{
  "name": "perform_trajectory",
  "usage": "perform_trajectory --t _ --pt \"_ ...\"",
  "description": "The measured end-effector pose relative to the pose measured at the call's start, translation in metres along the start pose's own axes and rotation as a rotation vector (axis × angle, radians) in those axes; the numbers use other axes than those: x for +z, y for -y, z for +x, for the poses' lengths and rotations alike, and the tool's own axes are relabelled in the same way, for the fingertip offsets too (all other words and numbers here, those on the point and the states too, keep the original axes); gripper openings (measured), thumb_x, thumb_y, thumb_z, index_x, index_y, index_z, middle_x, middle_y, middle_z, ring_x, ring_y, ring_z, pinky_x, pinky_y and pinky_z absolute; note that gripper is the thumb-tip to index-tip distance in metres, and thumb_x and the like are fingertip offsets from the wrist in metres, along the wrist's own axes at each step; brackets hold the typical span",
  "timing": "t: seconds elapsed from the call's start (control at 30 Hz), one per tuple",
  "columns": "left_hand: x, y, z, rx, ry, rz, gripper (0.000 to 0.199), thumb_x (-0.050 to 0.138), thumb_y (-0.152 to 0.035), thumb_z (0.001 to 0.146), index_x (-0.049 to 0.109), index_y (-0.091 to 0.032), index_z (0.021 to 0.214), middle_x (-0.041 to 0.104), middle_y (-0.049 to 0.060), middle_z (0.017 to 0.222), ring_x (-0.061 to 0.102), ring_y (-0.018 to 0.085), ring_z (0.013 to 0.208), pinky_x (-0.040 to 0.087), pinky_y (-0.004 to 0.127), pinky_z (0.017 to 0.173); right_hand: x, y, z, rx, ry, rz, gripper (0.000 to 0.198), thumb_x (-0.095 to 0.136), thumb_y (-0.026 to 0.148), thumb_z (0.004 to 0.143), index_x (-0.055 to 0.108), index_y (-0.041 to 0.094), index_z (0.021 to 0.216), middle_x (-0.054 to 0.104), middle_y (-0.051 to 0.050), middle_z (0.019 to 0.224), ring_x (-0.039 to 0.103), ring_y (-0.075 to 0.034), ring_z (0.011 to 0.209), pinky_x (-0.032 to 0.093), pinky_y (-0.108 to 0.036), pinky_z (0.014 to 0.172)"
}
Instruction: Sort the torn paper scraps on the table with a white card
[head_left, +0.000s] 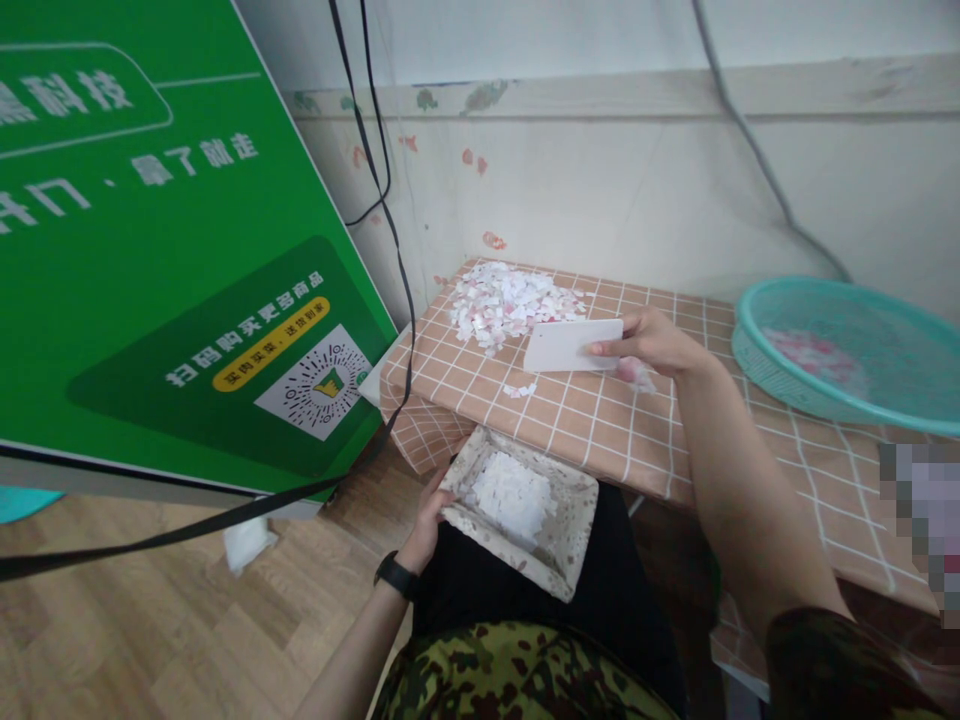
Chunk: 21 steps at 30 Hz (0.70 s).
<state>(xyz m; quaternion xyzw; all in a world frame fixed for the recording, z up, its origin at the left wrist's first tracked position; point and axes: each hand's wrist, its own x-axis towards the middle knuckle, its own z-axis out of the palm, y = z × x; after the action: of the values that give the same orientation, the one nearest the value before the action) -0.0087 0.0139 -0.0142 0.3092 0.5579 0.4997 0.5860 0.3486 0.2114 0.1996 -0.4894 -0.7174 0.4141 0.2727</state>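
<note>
Your right hand (649,345) grips the flat white plastic scraper (571,346) — its long axis points left toward the white-pink paper-chip heap (510,300); your left hand (431,515) grasps the speckled square tray (566,560).

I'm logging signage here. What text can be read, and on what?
"科技": green board, top, cut off at the edge.
"开门 · 拿了就走": green board.
"扫码购买更多商品": green board, above the QR code.
Yellow label: too small to read.

Bare forearms, both sleeves ending above the elbow. Black watch (396,575) strapped round the left wrist. Camouflage top (517,670) in green, brown and tan, patterned likewise on the right sleeve (840,665). Black trousers (630,590) over the lap.
</note>
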Motion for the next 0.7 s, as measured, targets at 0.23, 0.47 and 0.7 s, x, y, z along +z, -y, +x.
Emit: perform_trajectory --t 0.23,0.47,0.7 --pt "-0.001 0.0 0.0 -0.008 0.021 -0.021 0.061 0.06 -0.031 0.069 0.059 -0.017 0.128 0.071 0.008 0.116 0.064 0.033 0.102 0.05 0.036 0.076 0.021 0.018 0.001 0.026 0.166 -0.006 0.035 0.077 0.045 0.065 0.078 0.016 0.084 0.068 -0.002 0.064 0.053 -0.01 0.05 0.039 -0.023 0.044" --pt "0.0 0.0 0.0 -0.017 -0.011 -0.022 0.059 0.061 -0.031 0.068 0.063 -0.017 0.124 0.071 0.008 0.116 0.062 0.036 0.105 0.049 0.04 0.08 0.037 0.013 0.007 -0.071 0.11 0.04 0.031 0.076 0.047 0.068 0.078 0.019 0.082 0.075 -0.005 0.082 0.064 -0.018 0.071 0.051 -0.03 0.061" --pt "-0.002 0.004 0.002 -0.004 0.013 -0.033 0.056 0.059 -0.03 0.069 0.063 -0.018 0.123 0.071 0.008 0.116 0.063 0.033 0.103 0.05 0.038 0.078 0.031 0.015 0.005 -0.036 0.06 0.062 0.031 0.079 0.044 0.066 0.078 0.017 0.08 0.073 -0.006 0.075 0.063 -0.018 0.067 0.05 -0.029 0.057"
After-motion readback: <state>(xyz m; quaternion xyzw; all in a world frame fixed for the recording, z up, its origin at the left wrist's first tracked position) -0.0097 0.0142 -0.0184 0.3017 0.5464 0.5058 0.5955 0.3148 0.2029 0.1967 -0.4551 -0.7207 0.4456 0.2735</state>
